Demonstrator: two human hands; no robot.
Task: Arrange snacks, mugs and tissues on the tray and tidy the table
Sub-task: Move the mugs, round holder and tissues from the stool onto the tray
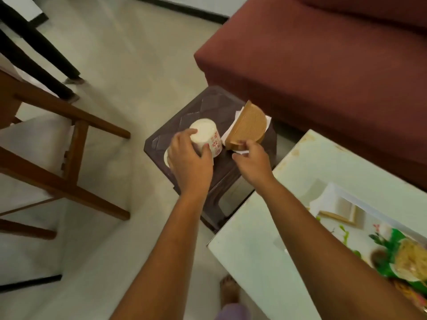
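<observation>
On a dark brown plastic stool (203, 107) my left hand (188, 158) grips a white mug with red flowers (209, 137), tilted on its side, bottom facing up. A second white piece (166, 158) peeks out under that hand. My right hand (251, 159) holds the lower edge of a wooden half-round tissue holder (248, 125) with white tissues (231, 129) in it. At the lower right, on the pale table (323, 172), lies a tray with green print (392, 241) carrying a bowl of yellowish snack (409, 259), partly covered by my right forearm.
A maroon sofa (323, 54) stands behind the stool and table. Wooden chair legs (76, 139) and black furniture legs (39, 49) occupy the left. The floor is pale tile. My foot (228, 289) shows at the bottom, beside the table's corner.
</observation>
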